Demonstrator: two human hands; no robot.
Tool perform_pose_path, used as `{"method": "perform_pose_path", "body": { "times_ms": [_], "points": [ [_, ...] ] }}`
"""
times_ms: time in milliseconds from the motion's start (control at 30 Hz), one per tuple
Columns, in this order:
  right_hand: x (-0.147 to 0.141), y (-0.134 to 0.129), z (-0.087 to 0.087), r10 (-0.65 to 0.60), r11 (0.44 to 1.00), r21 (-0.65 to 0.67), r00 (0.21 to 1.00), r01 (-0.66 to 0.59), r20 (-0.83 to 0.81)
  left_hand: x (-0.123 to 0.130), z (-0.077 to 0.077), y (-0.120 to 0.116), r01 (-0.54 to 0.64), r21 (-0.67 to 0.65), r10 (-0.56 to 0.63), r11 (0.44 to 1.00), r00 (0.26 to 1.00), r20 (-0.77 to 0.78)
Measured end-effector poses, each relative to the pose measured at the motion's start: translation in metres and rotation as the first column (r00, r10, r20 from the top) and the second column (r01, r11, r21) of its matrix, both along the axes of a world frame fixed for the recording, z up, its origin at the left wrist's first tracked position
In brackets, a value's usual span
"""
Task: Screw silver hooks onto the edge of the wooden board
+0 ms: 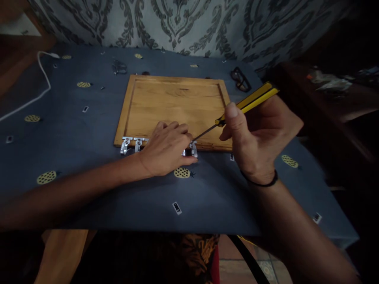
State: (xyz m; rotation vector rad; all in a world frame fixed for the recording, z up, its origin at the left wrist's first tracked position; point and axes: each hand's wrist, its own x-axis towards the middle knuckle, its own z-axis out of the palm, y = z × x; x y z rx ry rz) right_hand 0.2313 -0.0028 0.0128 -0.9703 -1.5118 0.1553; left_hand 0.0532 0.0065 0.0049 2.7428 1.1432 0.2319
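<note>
A wooden panel (174,104) with a raised frame lies flat on the blue cloth. Metal hinges (124,145) line its near edge, and some of them are partly covered by my left hand (166,148). That hand is closed over the edge, fingertips on top and thumb below, around the rightmost hinge (193,149). In my right hand (260,134) is a yellow and black screwdriver (254,100), held slanting down to the left. Its tip meets the area of the rightmost hinge beside my left fingertips; the screw itself is too small to make out.
Black eyeglasses (240,79) lie behind the panel's right corner. Small metal parts (119,67) sit at the back left. A white cable (44,79) runs along the left side. A patterned curtain (177,23) hangs behind the table, whose near edge (166,227) is close to me.
</note>
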Motion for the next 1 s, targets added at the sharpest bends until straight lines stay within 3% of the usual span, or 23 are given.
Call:
{"method": "perform_pose_path", "body": {
  "times_ms": [267,567,733,900,1000],
  "points": [
    [0.002,0.0,-0.004,-0.035,0.998,-0.053,0.999,0.037,0.025,-0.001,-0.003,0.0,0.013,0.029,-0.014,1.0,0.999,0.031],
    [0.006,0.003,-0.01,-0.023,1.0,-0.008,0.997,0.024,0.08,0.0,-0.001,0.0,0.004,0.015,-0.004,1.0,1.0,-0.007],
    [0.006,-0.004,-0.006,-0.02,0.998,-0.064,0.989,0.03,0.146,0.0,0.001,0.0,0.003,-0.002,-0.003,1.0,1.0,-0.008],
    [0.006,-0.01,0.0,0.065,0.998,-0.038,0.978,-0.058,0.199,0.0,0.002,-0.001,0.004,0.0,-0.004,1.0,1.0,-0.02],
    [0.006,-0.009,0.0,0.038,0.998,-0.056,0.974,-0.026,0.225,0.0,0.002,-0.001,0.001,-0.001,-0.001,1.0,1.0,-0.025]
  ]
}}
